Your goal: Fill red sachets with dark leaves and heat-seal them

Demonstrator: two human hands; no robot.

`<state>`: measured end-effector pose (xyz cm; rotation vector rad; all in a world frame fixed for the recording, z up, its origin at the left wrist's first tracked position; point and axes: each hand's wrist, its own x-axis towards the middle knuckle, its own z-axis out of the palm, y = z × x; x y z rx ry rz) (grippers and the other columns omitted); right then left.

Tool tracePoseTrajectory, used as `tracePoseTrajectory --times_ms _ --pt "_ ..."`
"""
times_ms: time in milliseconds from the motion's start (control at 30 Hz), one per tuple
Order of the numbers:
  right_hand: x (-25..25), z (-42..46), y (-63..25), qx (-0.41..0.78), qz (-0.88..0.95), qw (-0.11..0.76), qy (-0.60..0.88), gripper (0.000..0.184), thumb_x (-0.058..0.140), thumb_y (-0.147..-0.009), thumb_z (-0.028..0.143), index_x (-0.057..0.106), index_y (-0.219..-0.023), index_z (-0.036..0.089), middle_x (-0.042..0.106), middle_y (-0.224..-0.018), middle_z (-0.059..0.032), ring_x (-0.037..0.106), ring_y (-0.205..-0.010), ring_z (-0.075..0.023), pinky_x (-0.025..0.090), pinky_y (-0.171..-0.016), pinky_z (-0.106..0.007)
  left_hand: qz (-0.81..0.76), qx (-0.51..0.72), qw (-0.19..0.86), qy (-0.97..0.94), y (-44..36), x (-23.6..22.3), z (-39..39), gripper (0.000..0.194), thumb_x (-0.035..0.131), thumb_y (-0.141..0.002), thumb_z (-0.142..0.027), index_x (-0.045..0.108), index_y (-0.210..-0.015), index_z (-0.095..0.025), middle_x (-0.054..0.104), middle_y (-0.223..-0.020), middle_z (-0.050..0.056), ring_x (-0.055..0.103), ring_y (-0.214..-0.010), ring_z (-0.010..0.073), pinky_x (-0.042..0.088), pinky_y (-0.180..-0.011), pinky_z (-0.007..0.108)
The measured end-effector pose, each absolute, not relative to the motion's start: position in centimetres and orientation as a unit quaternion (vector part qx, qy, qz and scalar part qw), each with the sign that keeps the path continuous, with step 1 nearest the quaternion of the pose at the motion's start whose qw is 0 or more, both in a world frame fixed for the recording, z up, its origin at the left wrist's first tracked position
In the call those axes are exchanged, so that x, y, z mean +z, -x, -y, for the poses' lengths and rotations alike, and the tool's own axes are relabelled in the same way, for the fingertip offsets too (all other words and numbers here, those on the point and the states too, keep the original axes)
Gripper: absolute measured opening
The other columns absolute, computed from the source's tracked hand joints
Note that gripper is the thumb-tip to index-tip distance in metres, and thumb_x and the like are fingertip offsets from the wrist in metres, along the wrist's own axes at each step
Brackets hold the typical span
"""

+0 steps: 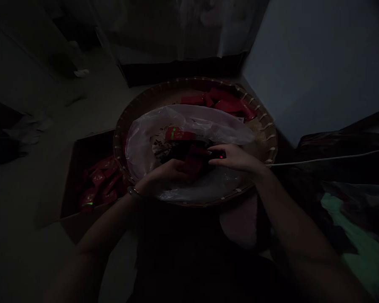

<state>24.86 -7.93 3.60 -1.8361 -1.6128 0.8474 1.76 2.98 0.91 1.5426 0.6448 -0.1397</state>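
Note:
My left hand (173,169), a bracelet on its wrist, is closed on the lower left side of a dark red packet (194,162). My right hand (233,157) is closed around a small black handheld device (221,154) with a glowing red light. The device's tip is at the packet's upper right edge; whether they touch is too dark to tell. Below both hands lies a translucent plastic bag (139,147) with dark loose leaf-like bits on it. Another red packet (180,134) rests there, just beyond the held one. All this is inside a round woven basket (273,143).
Several red packets (224,101) lie at the basket's far right. On the left, a cardboard box (71,185) holds more red packets. A white cable (328,158) runs off to the right. A pale panel (322,63) stands at the upper right, near green cloth (353,240).

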Motion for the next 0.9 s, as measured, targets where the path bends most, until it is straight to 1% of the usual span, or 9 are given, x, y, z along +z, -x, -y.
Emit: tracePoseTrajectory --times_ms 167,333,533,633,733,800,900 --pt "3.4 7.3 -24.0 0.314 0.587 0.312 0.678 0.035 0.069 -0.076 0.031 0.069 -0.110 0.022 0.072 -0.105 -0.0046 0.067 -0.090 -0.0225 0.053 -0.081 -0.036 -0.275 -0.073 0.674 -0.682 -1.6 0.6 -2.8 0.028 0.074 -0.066 -0.023 0.073 -0.092 -0.014 0.072 -0.080 0.001 0.061 -0.065 0.0121 0.044 -0.059 0.020" --pt "3.0 7.2 -24.1 0.289 0.575 0.343 0.684 0.030 0.068 -0.077 0.028 0.071 -0.105 0.020 0.072 -0.104 -0.0051 0.066 -0.093 -0.0223 0.052 -0.082 -0.034 -0.276 -0.077 0.709 -0.644 -1.5 0.5 -2.6 0.033 0.074 -0.067 -0.022 0.071 -0.099 -0.014 0.073 -0.089 0.004 0.064 -0.071 0.0135 0.047 -0.064 0.021" --pt "2.6 7.2 -24.2 0.289 0.561 0.331 0.701 0.032 0.069 -0.076 0.033 0.072 -0.105 0.020 0.072 -0.102 -0.0051 0.066 -0.086 -0.0219 0.051 -0.076 -0.033 -0.264 -0.080 0.723 -0.634 -1.4 0.2 -2.5 0.033 0.073 -0.067 -0.024 0.071 -0.096 -0.010 0.073 -0.087 0.007 0.065 -0.073 0.0153 0.047 -0.063 0.021" --pt "3.1 7.2 -24.0 0.301 0.554 0.327 0.704 0.031 0.069 -0.076 0.032 0.072 -0.104 0.020 0.072 -0.099 -0.0047 0.066 -0.084 -0.0209 0.051 -0.072 -0.031 -0.267 -0.084 0.720 -0.635 -1.4 0.1 -2.6 0.032 0.072 -0.067 -0.023 0.071 -0.096 -0.009 0.072 -0.085 0.007 0.063 -0.069 0.0140 0.045 -0.060 0.020" --pt "4.2 7.3 -24.2 0.343 0.535 0.294 0.714 0.036 0.069 -0.075 0.034 0.071 -0.108 0.019 0.072 -0.089 -0.0043 0.064 -0.072 -0.0181 0.050 -0.062 -0.027 -0.273 -0.094 0.702 -0.651 -1.4 0.3 -2.7 0.033 0.072 -0.067 -0.024 0.071 -0.097 -0.010 0.071 -0.081 0.005 0.060 -0.063 0.0116 0.042 -0.055 0.019" --pt "4.8 7.6 -24.7 0.361 0.518 0.286 0.721 0.040 0.070 -0.075 0.036 0.070 -0.111 0.019 0.072 -0.086 -0.0043 0.062 -0.066 -0.0160 0.048 -0.056 -0.025 -0.275 -0.100 0.690 -0.662 -1.3 0.5 -2.7 0.032 0.072 -0.068 -0.026 0.072 -0.096 -0.010 0.071 -0.080 0.005 0.058 -0.060 0.0107 0.039 -0.052 0.018" --pt "4.9 7.9 -25.4 0.366 0.504 0.302 0.722 0.042 0.070 -0.075 0.039 0.069 -0.112 0.020 0.072 -0.089 -0.0046 0.062 -0.067 -0.0150 0.048 -0.057 -0.024 -0.279 -0.105 0.680 -0.669 -1.3 0.6 -2.7 0.031 0.072 -0.069 -0.028 0.072 -0.094 -0.011 0.070 -0.079 0.005 0.057 -0.060 0.0106 0.039 -0.052 0.019"
